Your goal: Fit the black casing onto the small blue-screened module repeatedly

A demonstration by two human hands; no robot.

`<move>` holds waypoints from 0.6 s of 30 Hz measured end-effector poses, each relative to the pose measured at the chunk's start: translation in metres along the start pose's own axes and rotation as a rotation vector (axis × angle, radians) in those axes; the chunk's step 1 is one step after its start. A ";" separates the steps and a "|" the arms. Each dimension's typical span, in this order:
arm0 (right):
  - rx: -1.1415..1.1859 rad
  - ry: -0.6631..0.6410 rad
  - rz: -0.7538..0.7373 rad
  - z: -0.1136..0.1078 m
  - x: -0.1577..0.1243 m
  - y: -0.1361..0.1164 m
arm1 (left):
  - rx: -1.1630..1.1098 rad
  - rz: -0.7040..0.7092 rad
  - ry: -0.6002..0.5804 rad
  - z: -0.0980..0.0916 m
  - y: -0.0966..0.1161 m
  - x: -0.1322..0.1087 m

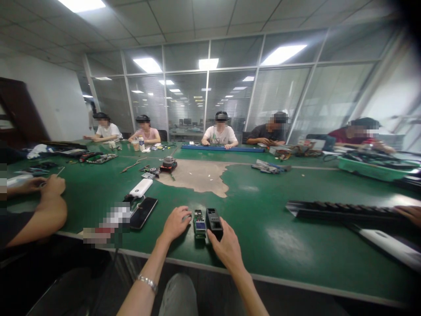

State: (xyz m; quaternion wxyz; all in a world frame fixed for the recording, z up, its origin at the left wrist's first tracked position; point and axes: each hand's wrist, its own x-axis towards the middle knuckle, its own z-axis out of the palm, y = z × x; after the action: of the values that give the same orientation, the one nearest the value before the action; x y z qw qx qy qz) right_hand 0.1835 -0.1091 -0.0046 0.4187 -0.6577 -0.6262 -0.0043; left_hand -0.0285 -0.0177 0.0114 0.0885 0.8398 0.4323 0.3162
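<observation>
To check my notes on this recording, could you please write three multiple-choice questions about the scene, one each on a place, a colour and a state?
1. What lies between the left hand and the right hand?
A) A coffee mug
B) A small board with a screen and a black device
C) A stapler

2. What is the main colour of the tabletop?
A) Red
B) White
C) Green

3. How does the phone lie?
A) Flat
B) Upright on its edge
C) Held in a hand

Answers:
1 B: both sit side by side between the hands.
2 C: green covers most of it.
3 A: it rests flat on the table.
</observation>
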 end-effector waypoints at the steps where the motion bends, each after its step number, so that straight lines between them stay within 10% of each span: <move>1: -0.011 0.002 0.003 0.001 -0.001 0.001 | 0.003 0.004 -0.005 0.000 0.001 0.000; 18: -0.014 -0.047 0.003 0.002 -0.002 0.005 | 0.080 0.047 -0.085 -0.008 0.011 -0.001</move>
State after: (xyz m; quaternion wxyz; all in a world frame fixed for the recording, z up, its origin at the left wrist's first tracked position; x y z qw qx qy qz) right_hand 0.1861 -0.1088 -0.0089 0.3990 -0.6617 -0.6347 0.0074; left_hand -0.0268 -0.0261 0.0221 0.0657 0.8654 0.4205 0.2646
